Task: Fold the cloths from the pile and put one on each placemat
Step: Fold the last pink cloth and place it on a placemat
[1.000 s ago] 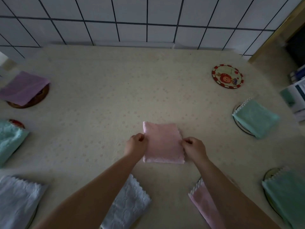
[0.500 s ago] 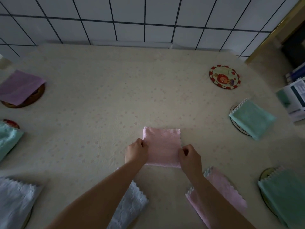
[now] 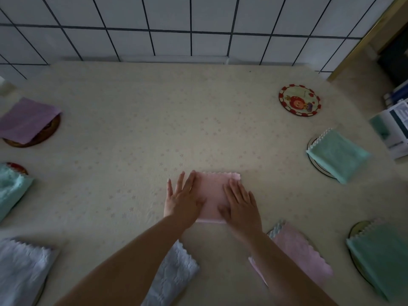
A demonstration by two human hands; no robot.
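Observation:
A folded pink cloth [image 3: 213,191] lies flat in the middle of the table. My left hand [image 3: 182,200] rests palm-down on its left edge with fingers spread. My right hand [image 3: 240,203] lies flat on its right half, fingers apart. At the far right sits a round placemat with a red cartoon picture [image 3: 299,100], bare. Other round mats carry folded cloths: a purple cloth [image 3: 27,119], teal cloths [image 3: 336,154] [image 3: 379,258] [image 3: 10,188], a pink cloth [image 3: 302,253] and white cloths [image 3: 21,268] [image 3: 174,272].
A cream patterned tablecloth [image 3: 132,129] covers the table, which butts against a white tiled wall [image 3: 198,25]. Boxes and papers [image 3: 395,127] stand past the table's right edge.
Both hands let go of the pink cloth's side edges and now lie flat on top of it. The cloth looks shorter, folded over once more.

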